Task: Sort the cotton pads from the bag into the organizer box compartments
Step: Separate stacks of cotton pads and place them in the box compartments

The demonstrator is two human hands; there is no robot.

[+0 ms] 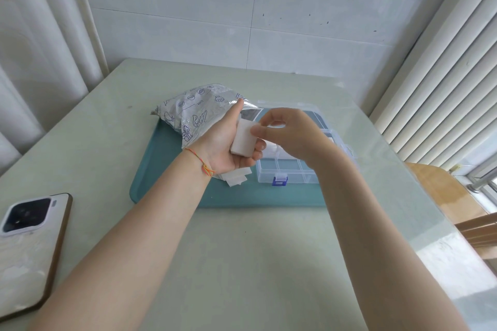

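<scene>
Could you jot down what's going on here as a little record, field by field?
left hand: holds a stack of cotton pads, palm up
right hand: pinches the top of the stack
bag: printed foil, on the tray behind the left hand
organizer box: clear, lid open, blue latch
loose pads: on the tray, below the left hand
tray: teal
phone: far left, on the table

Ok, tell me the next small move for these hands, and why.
Probably peel the top pad off with the right hand and carry it to an organizer box compartment. The left hand holds a stack of cotton pads, the right fingers already pinch its top edge, and the box lies open just beside.
</scene>
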